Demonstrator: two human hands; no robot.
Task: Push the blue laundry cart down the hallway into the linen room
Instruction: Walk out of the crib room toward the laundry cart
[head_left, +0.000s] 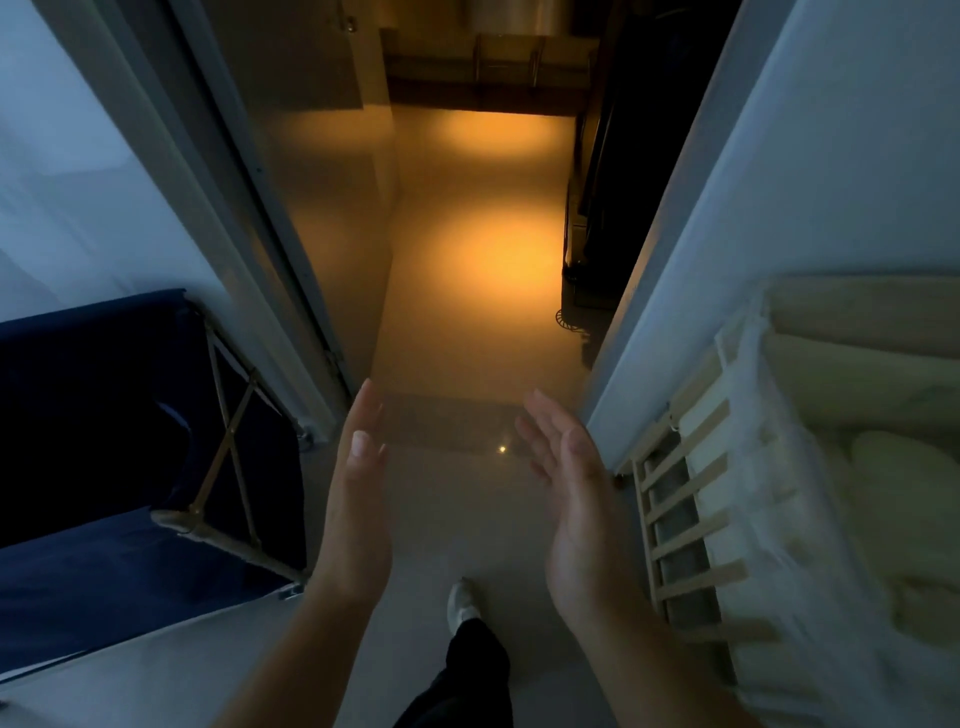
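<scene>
From the head view, both hands are empty: the left hand (358, 499) and right hand (571, 499) are raised over the floor (467, 540) with fingers straight, palms facing each other and a gap between them, touching nothing. The blue laundry cart (104, 415) stands apart from them at the left edge of the floor, its near corner just beside the left forearm and its far corner close to the foot of the door frame (218, 218). The chief risk, as I judge it, is that nobody is steering the cart. It also sits so near the frame that a corner or caster could catch there or on the darker threshold strip (447, 423) when it is turned. The gap is narrow, because a slatted wooden rack (685, 499) stands near the right edge. A white shoe (461, 605) is stepping forward close to both. Dim light and glare on the glossy hallway floor (467, 270) could hide obstacles, such as the dark shape (597, 208) along its right side. The cart is slack navy cloth slung on a thin, tan frame with crossed braces. The rack has pale flat slats and holds soft rolled bedding (857, 467) under cloudy plastic.
</scene>
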